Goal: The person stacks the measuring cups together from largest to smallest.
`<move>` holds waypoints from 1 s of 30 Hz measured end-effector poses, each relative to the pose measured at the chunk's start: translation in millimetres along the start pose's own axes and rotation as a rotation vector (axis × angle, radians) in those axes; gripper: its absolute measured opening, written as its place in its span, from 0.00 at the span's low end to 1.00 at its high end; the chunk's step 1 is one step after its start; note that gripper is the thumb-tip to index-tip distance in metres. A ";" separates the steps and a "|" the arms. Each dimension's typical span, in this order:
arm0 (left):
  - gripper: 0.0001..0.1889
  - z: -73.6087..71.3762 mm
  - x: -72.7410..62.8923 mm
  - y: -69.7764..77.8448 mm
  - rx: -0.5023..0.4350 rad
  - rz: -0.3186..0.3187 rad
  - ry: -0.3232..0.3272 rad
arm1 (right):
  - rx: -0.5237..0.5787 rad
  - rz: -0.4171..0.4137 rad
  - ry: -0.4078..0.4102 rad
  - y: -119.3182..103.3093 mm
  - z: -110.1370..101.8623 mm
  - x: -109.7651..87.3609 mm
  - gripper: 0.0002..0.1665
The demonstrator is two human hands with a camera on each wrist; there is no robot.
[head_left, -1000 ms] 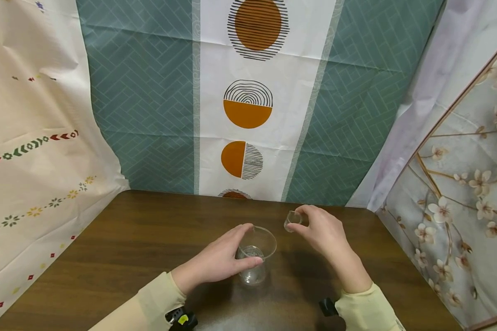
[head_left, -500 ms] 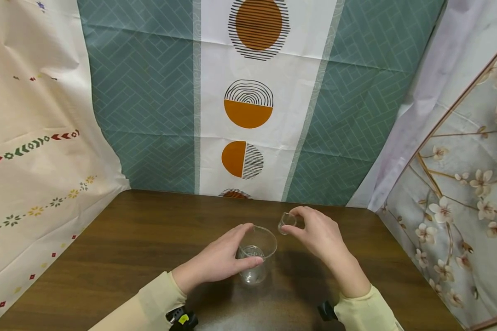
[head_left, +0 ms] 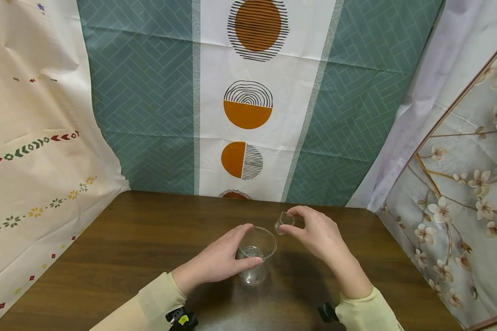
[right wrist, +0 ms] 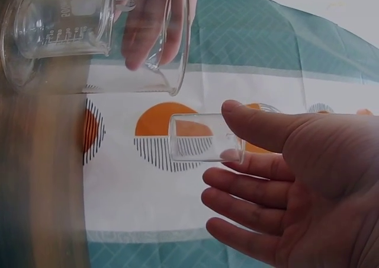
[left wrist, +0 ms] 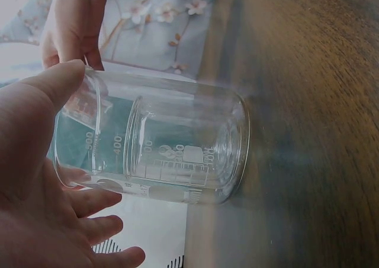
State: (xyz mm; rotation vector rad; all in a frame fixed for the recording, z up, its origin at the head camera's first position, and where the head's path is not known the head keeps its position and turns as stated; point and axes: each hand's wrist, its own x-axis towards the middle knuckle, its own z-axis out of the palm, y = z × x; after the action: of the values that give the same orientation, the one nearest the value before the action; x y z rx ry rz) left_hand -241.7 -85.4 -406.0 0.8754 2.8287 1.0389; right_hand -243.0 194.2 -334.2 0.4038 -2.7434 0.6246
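A large glass beaker (head_left: 270, 248) stands upright on the wooden table. My left hand (head_left: 217, 262) grips it at the rim, thumb on the near side and fingers across. Inside it sits a smaller beaker (left wrist: 172, 152) with printed markings, seen nested in both wrist views. To the right, my right hand (head_left: 320, 234) pinches a tiny clear beaker (right wrist: 204, 139) near its rim between thumb and index finger. Its other fingers stay extended in the right wrist view. The tiny beaker is held above the table, apart from the large one.
The brown wooden table (head_left: 161, 230) runs back to a teal and white patterned curtain (head_left: 149, 92). A cream cloth (head_left: 45, 161) hangs at the left and a flowered cloth (head_left: 472, 220) at the right.
My right hand has moved a little to the left with the tiny beaker, closer to the large beaker. The left hand and the large beaker have stayed in place.
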 end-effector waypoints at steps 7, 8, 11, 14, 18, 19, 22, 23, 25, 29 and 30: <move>0.54 0.0 -0.5 0.1 -0.005 0.001 0.003 | 0.049 0.006 -0.016 -4.0 -4.2 -2.7 0.26; 0.55 0.1 -0.5 0.1 -0.006 0.000 0.003 | 0.052 0.005 -0.017 -4.9 -4.6 -3.2 0.26; 0.55 0.4 -0.4 0.0 -0.009 0.000 0.002 | 0.056 -0.003 -0.017 -8.0 -5.3 -4.7 0.26; 0.54 0.4 -0.5 0.1 -0.014 0.000 0.003 | 0.057 -0.014 -0.015 -11.1 -5.2 -6.0 0.26; 0.54 0.1 -0.7 0.6 -0.018 -0.001 0.003 | 0.062 -0.028 -0.011 -14.8 -4.0 -7.4 0.26; 0.54 0.1 -0.8 0.7 -0.018 -0.002 0.002 | 0.064 -0.030 -0.010 -15.6 -3.5 -7.6 0.26; 0.54 -0.1 -1.1 1.0 -0.016 -0.003 0.003 | 0.072 -0.042 -0.010 -18.3 -1.1 -8.3 0.25; 0.54 -0.2 -1.2 1.1 -0.016 -0.005 0.002 | 0.073 -0.045 -0.009 -19.3 -0.3 -8.6 0.25; 0.54 -0.2 -1.4 1.1 -0.016 -0.004 0.002 | 0.075 -0.058 -0.005 -21.0 1.5 -9.4 0.24; 0.55 -0.1 -1.4 0.9 -0.017 -0.004 -0.001 | 0.082 -0.083 0.012 -23.9 5.0 -10.6 0.23; 0.55 -0.1 -1.3 0.7 -0.017 -0.003 -0.001 | 0.084 -0.089 0.016 -24.5 6.1 -10.7 0.23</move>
State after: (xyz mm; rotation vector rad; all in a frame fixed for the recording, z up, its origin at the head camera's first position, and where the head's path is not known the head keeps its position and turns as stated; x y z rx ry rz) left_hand -240.3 -85.6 -405.7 0.8705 2.8151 1.0601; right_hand -226.4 172.4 -334.0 0.5346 -2.6742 0.7185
